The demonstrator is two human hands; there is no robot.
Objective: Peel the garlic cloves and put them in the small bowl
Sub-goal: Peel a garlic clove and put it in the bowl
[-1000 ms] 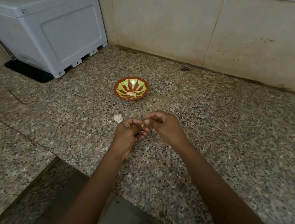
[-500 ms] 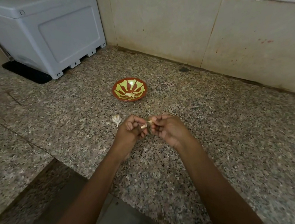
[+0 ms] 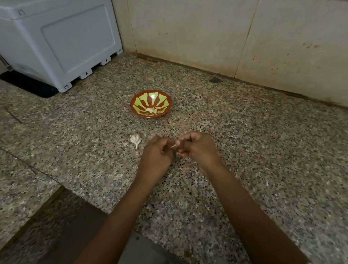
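Fingertips did the work: the left hand and the right hand met above the middle of the counter. Both were curled and pinched one garlic clove between them, of which only a pale tip showed. Whether its skin was partly off could not be told. Peeling it well probably meant steadying the clove with one hand while a nail of the other caught the papery edge at the tip and drew it off in strips, without squeezing so hard that the clove shot out. Working low over the counter would have let scraps fall there and not into the bowl. Near the left hand, toward the counter's left edge, lay a garlic piece with its stem, apart from the hand. Farther toward the back edge stood the small bowl, holding a few peeled cloves. A white appliance filled the back left corner.
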